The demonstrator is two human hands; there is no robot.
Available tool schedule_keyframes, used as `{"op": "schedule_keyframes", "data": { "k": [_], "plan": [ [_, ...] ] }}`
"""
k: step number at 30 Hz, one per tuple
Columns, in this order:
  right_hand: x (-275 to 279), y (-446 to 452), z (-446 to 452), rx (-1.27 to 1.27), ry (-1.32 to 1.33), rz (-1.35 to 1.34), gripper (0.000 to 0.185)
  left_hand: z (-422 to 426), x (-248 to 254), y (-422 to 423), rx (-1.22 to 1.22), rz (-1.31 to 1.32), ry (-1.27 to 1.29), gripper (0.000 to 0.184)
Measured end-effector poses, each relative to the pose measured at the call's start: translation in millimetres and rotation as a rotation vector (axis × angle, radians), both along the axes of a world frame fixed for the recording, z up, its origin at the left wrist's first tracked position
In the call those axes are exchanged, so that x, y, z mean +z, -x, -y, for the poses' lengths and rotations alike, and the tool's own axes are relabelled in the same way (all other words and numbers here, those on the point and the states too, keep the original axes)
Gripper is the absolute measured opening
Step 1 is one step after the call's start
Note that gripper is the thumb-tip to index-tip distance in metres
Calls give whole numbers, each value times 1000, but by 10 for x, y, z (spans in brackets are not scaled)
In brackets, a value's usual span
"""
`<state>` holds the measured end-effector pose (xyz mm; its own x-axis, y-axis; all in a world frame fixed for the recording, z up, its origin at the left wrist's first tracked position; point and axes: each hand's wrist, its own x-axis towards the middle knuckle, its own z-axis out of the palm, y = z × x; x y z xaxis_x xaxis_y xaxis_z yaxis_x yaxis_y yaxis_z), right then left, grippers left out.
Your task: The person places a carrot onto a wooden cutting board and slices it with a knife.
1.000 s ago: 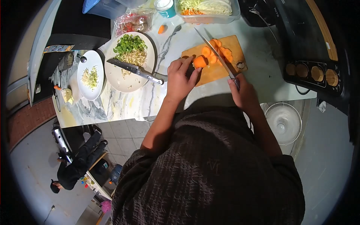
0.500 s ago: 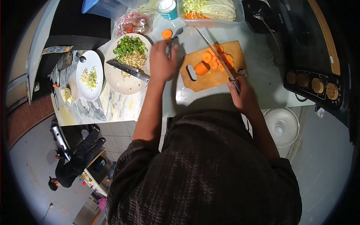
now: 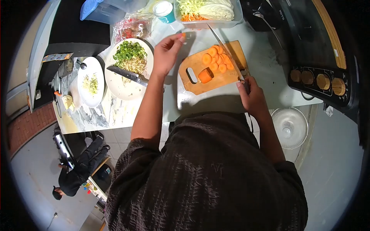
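Observation:
My left hand [image 3: 166,57] is raised over the counter between the plate and the board, its thumb and fingertips closed on a carrot slice [image 3: 183,35], of which only an orange edge shows. My right hand [image 3: 252,96] grips a kitchen knife [image 3: 221,40] by the handle, the blade slanting up and left across the right part of the wooden cutting board [image 3: 192,85]. Several round carrot slices [image 3: 222,68] lie in a loose cluster left of the blade. A thick carrot stub [image 3: 205,76] sits beside the board's handle slot.
A round plate [image 3: 119,90] holds chopped greens, bean sprouts and a second knife [image 3: 127,73]. Left of it is an oval plate [image 3: 92,101] with shredded vegetables. Behind stand a cup [image 3: 164,13] and a plastic tub [image 3: 210,25] of cabbage and carrot. A knobbed appliance [image 3: 316,79] is at right; another person [image 3: 73,179] stands far left.
My left hand has picked the carrot slice up off the counter. Slices on the board have shifted away from the stub, and the knife has moved slightly. The whole view has shifted a little.

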<state>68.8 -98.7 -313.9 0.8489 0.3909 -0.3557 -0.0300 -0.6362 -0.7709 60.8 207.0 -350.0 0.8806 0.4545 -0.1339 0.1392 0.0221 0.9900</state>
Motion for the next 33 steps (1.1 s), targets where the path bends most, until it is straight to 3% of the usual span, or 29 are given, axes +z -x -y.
{"op": "schedule_keyframes", "data": {
  "k": [2, 4, 8, 10, 14, 16, 20, 22, 23, 24, 26, 28, 30, 32, 33],
  "plan": [
    [-21, 2, 33, -27, -36, 19, 30, 188, 85, 41, -63, -11, 126, 27],
    [-40, 24, 82, -52, -8, -4, 31, 322, 64, 74, -124, 50, 431, 29],
    [-9, 90, 192, -95, -13, -3, 32, 522, 88, 69, -102, 48, 591, 29],
    [-7, 138, 264, -107, 3, -29, 34, 583, 92, 82, -117, -7, 316, 28],
    [17, 234, 392, -136, 29, -41, 34, 705, 108, 20, -224, 49, 131, 26],
    [-3, 286, 465, -159, 31, -16, 35, 760, 157, -36, -206, 60, -451, 19],
    [-4, 357, 596, -205, 5, 5, 35, 839, 122, -138, -238, 249, -709, 21],
    [63, 371, 645, -211, 12, -32, 35, 841, 163, -162, -418, 29, -1119, 25],
    [59, 380, 671, -217, 13, -30, 35, 866, 201, -183, -458, -175, -981, 28],
    [44, 389, 700, -219, 7, -10, 36, 867, 184, -186, -461, -171, -981, 28],
    [15, 393, 742, -219, 2, 11, 36, 812, 90, -188, -340, 181, -1032, 28],
    [-11, 391, 756, -218, 31, -5, 37, 762, 61, -154, -318, 233, -979, 26],
    [19, 374, 733, -212, 24, -13, 37, 713, 107, -72, -235, 74, -632, 25],
    [19, 357, 713, -203, 18, -22, 37, 642, 138, 26, -196, 92, -638, 24],
    [-3, 345, 703, -188, -1, -23, 38, 616, 154, 133, -186, -56, -561, 25]
  ]
}}
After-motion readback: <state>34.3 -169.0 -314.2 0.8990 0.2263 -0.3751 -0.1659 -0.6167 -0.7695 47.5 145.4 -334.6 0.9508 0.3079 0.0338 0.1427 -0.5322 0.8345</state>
